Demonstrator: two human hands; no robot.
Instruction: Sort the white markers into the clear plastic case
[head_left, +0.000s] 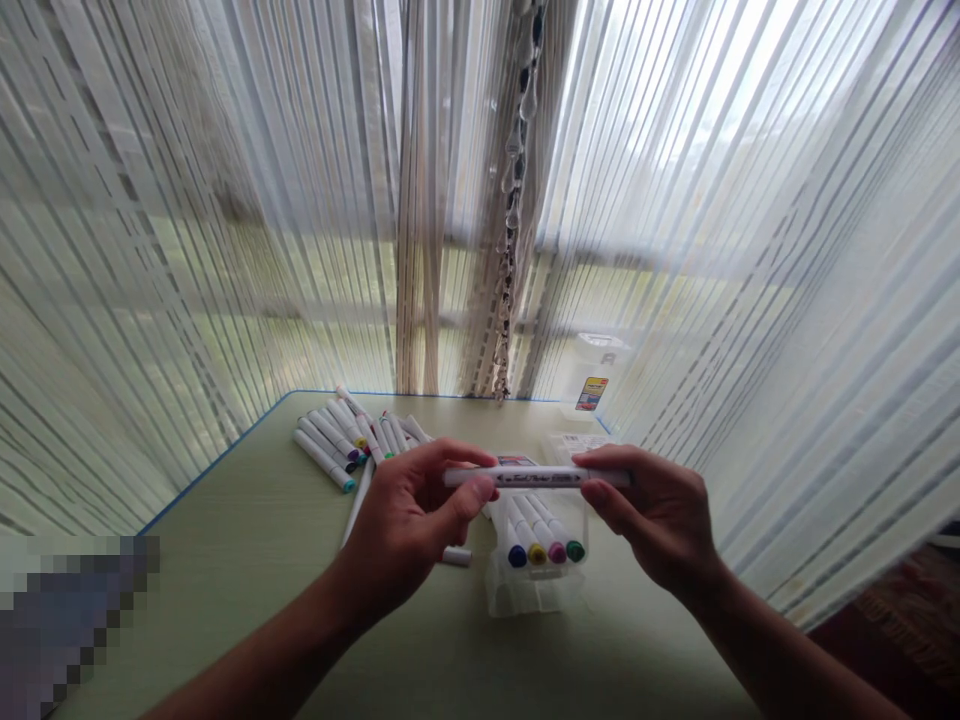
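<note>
A white marker (536,478) with printed lettering lies level between my two hands, above the table. My left hand (424,500) pinches its left end between thumb and fingers. The right end is held by my right hand (652,500), whose fingers partly cover the dark tip. Just below and beyond the marker is a clear plastic case (525,597) on the table. Several white markers with blue, yellow, pink and green caps (556,551) lie side by side in it. Part of the case is hidden behind the held marker and my hands.
Several loose white markers (322,450) are heaped at the back left of the pale green table (247,560). One white marker end (456,556) shows beside my left hand. A clear container (596,375) with a label stands at the back right. String curtains (315,200) hang around the table.
</note>
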